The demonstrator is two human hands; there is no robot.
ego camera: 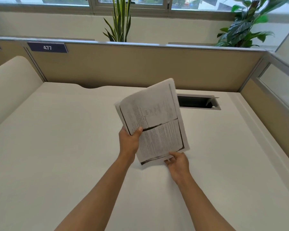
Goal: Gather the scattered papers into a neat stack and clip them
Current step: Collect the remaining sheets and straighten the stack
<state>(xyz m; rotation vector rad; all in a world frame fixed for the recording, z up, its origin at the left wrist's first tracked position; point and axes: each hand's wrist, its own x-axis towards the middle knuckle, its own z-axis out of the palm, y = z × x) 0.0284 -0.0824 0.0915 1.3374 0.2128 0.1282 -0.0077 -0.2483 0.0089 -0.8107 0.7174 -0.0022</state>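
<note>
A bundle of printed papers (pixel 154 120), photocopied pages with dark borders, is held tilted up above the middle of the white desk (pixel 57 139). My left hand (pixel 130 140) grips the bundle's left edge, thumb on the front page. My right hand (pixel 178 161) holds the bottom right corner, fingers under the sheets. The pages' edges are slightly uneven at the top left. No clip is in view.
An open cable hatch (pixel 198 102) is set in the desk behind the papers on the right. Beige partition panels (pixel 140 64) wall the desk at the back and right, one bearing a label "477" (pixel 47 47). Plants (pixel 245 27) stand behind.
</note>
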